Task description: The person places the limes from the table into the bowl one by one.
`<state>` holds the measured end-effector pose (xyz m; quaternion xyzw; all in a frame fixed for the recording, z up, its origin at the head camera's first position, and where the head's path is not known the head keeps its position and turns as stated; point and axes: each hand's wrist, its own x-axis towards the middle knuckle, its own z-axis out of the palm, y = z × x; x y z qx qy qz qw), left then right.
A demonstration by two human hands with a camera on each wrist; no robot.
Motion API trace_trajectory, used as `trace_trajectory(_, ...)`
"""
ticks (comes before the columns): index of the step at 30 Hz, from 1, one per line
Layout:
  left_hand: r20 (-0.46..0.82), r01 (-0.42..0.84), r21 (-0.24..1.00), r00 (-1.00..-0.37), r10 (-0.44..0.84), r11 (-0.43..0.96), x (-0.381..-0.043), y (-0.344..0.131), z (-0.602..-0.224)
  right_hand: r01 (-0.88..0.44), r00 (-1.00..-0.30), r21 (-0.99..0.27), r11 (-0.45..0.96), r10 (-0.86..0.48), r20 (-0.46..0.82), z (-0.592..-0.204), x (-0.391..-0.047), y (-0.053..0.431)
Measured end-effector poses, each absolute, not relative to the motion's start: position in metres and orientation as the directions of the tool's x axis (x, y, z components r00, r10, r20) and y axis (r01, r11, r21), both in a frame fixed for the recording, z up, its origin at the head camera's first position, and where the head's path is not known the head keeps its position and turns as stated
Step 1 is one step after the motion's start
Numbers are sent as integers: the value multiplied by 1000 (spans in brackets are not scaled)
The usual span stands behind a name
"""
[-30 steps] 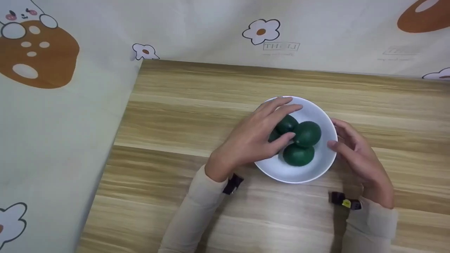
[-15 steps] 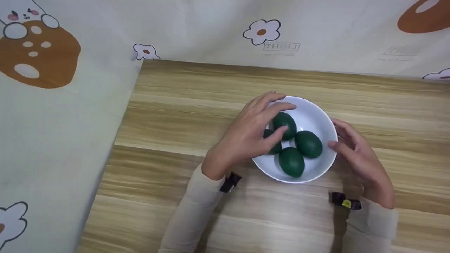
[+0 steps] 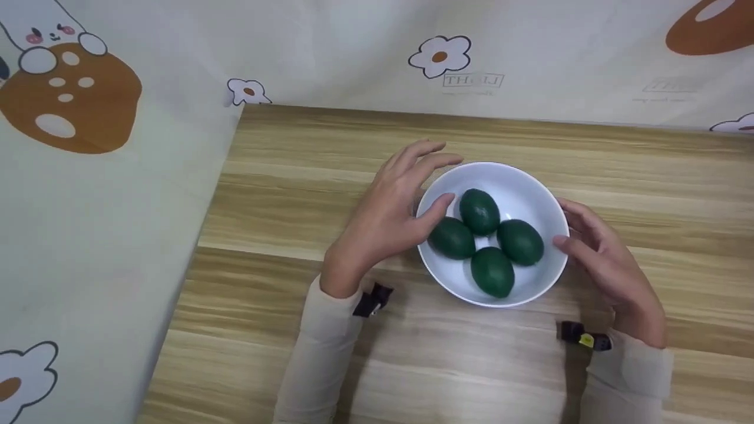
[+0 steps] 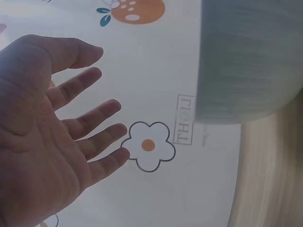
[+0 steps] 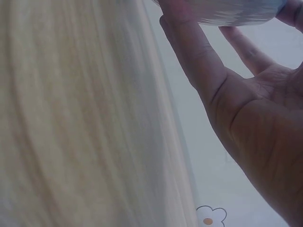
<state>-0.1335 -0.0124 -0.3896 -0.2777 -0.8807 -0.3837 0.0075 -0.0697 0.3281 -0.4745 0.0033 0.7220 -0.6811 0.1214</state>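
A white bowl (image 3: pixel 439 268) stands on the wooden table and holds several dark green, egg-shaped fruits (image 3: pixel 492 272) that look like avocados. They lie apart from the rim, in a loose ring at the bottom. My left hand (image 3: pixel 389 212) is at the bowl's left side, fingers spread and slightly bent, its thumb reaching over the rim. The left wrist view shows its palm (image 4: pixel 42 142) with nothing in it, and the bowl's outer wall (image 4: pixel 246 61) off to the right. On the right side, my right hand (image 3: pixel 612 271) grips the rim, thumb inside, fingers outside against the wall.
Bare wooden tabletop (image 3: pixel 283 206) surrounds the bowl. A pale cloth printed with flowers and orange shapes (image 3: pixel 330 53) covers the back and left beyond the table's edges. Both wrists carry small black devices (image 3: pixel 372 300) at the sleeve cuffs.
My left hand has drawn back leftward from over the bowl. The fruits have shifted from a bunched heap into a flat ring. My right hand stays at the rim.
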Motion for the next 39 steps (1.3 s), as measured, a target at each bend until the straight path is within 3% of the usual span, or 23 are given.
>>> trace_trajectory(13,209,466,691,-860,465,553,-132,-20,-402,178,-963,-980,89,-189,-192,-494,-58,324)
trace_trajectory(23,217,438,699,-883,415,566,-130,-39,-414,140,-956,-975,172,-234,-178,-500,-78,300)
trace_trajectory(39,173,429,698,-878,446,573,-136,-18,-402,165,-953,-977,136,-232,-193,-503,-78,315)
